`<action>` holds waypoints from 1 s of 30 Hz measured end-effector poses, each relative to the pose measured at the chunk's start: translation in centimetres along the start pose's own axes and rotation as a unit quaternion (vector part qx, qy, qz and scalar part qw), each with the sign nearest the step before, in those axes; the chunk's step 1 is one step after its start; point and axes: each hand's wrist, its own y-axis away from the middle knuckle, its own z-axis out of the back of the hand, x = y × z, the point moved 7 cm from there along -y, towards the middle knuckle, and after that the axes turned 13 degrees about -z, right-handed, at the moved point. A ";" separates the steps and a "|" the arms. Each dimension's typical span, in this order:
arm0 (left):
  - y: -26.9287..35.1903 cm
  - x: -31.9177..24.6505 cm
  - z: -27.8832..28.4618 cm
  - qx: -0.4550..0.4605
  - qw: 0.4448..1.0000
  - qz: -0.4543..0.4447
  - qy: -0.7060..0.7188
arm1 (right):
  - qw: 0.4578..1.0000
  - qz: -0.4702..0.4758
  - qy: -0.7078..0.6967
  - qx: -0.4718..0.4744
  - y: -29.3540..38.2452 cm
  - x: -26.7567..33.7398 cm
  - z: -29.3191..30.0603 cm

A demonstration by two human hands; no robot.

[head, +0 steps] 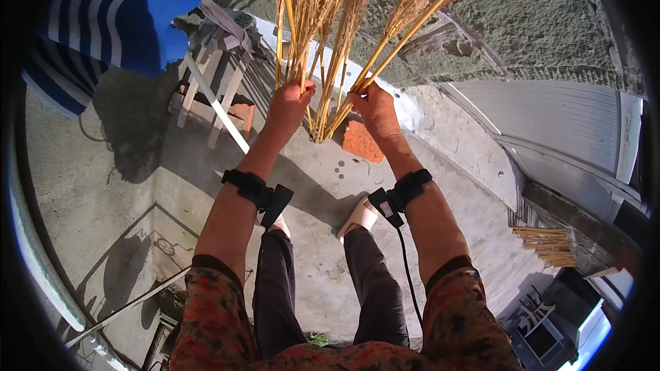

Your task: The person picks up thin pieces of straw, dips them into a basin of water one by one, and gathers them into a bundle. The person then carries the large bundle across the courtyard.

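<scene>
Tall dry broomcorn stalks (324, 87) with feathery brown heads rise from the concrete floor, their lower ends close together and their tops spread apart. My left hand (293, 103) is closed around some stalks on the left side. On the right, my right hand (375, 104) pinches several stalks that lean outward to the upper right. More stalks stand between the two hands. A red brick (362, 141) lies on the floor beside the stalk bases, just below my right hand. Both forearms wear black straps with small devices.
Wooden slats (227, 87) rest over bricks at the left, beside a white pole (216, 103). Striped blue cloth (98, 15) hangs at the upper left. A rough wall (536, 15) stands beyond. Cut stalks (545, 246) lie at the right. A metal rail (38, 268) curves along the left.
</scene>
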 end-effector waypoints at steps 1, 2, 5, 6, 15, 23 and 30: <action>-0.1 0.7 -0.1 0.015 0.998 0.048 0.023 | 1.000 0.006 0.010 -0.011 -0.2 0.0 0.2; -0.2 0.8 0.1 0.012 0.999 0.046 0.020 | 1.000 0.012 0.018 -0.019 -0.1 0.4 0.2; 0.1 -0.9 -0.2 0.010 0.996 -0.078 0.036 | 0.999 -0.007 0.043 -0.004 0.6 0.5 0.3; 0.2 -0.6 -0.2 0.015 0.996 -0.064 0.056 | 0.997 -0.001 0.074 -0.015 0.7 0.9 0.5; 4.2 -1.2 1.5 -0.035 0.998 0.052 -0.020 | 0.997 -0.057 0.047 0.034 2.8 0.2 0.5; 10.6 -2.0 7.4 -0.028 0.992 0.069 -0.102 | 0.995 -0.064 0.067 0.028 9.7 -3.4 5.2; 20.2 -6.2 7.3 0.055 0.951 0.222 0.210 | 0.981 -0.139 -0.016 0.136 18.0 -1.0 6.4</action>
